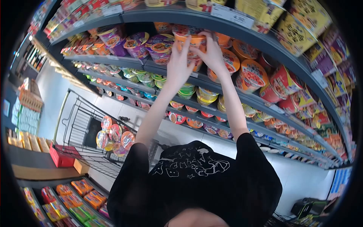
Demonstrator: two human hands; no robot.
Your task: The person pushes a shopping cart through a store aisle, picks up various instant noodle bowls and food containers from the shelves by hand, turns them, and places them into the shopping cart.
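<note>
Tight quarters on the shelf put the orange cup's neighbours at risk

Nearest is the person's black shirt, with bare forearms reaching up and forward; arms held that high could tire and let a hand dip. The left hand is against one side of an orange cup, and the right hand is on the other, its thumb across the front. The grip looks closed on the cup from both sides, though how firmly cannot be told; uneven pressure might tip it or let it slip.

The cup sits between the hands on the crowded shelf row, just under the dark upper shelf edge. Raised too far, it could knock that edge. Purple cups stand close on the left and red-lidded cups on the right; a spread finger or wrist could nudge one over the shelf lip.

Lower and farther down, a wire cart with several cups in it stands to the left, apart from the hands, so it would probably not catch a dropped cup.
</note>
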